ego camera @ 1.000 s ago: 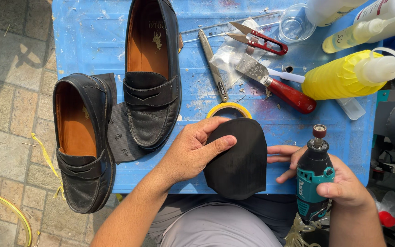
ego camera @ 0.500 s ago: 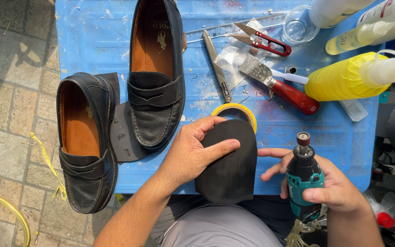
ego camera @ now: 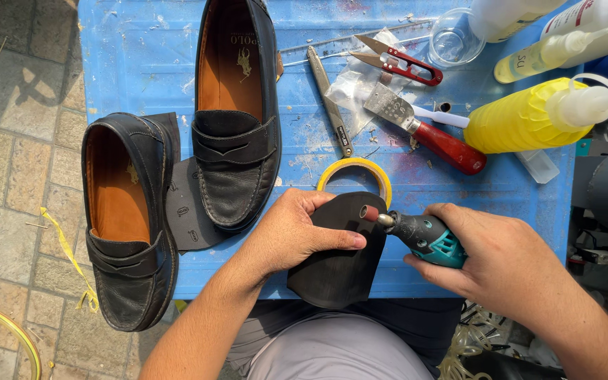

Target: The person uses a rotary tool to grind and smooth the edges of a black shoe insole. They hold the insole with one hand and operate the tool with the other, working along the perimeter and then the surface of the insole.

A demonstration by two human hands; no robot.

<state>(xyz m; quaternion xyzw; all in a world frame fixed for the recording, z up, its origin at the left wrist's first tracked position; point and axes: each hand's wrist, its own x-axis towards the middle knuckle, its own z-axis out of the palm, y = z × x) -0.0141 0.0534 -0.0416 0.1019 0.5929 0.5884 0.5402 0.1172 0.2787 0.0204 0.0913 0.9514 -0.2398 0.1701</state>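
My left hand (ego camera: 291,232) presses down on a black rubber sole piece (ego camera: 339,264) at the near edge of the blue table (ego camera: 142,56). My right hand (ego camera: 490,253) grips a teal rotary tool (ego camera: 423,236). The tool lies sideways, and its small sanding drum (ego camera: 370,213) touches the sole piece near its top edge. A roll of yellow tape (ego camera: 355,171) lies just behind the sole piece.
Two black loafers (ego camera: 237,112) (ego camera: 128,225) and another sole piece (ego camera: 188,211) sit at the left. A red-handled scraper (ego camera: 423,127), knife (ego camera: 328,98), red snips (ego camera: 395,63), yellow squeeze bottle (ego camera: 529,119), clear cup (ego camera: 452,39) and white bottles (ego camera: 571,35) lie behind.
My right hand turned the rotary tool from upright to sideways and brought its drum leftwards onto the sole piece. My left hand stayed on the sole piece.
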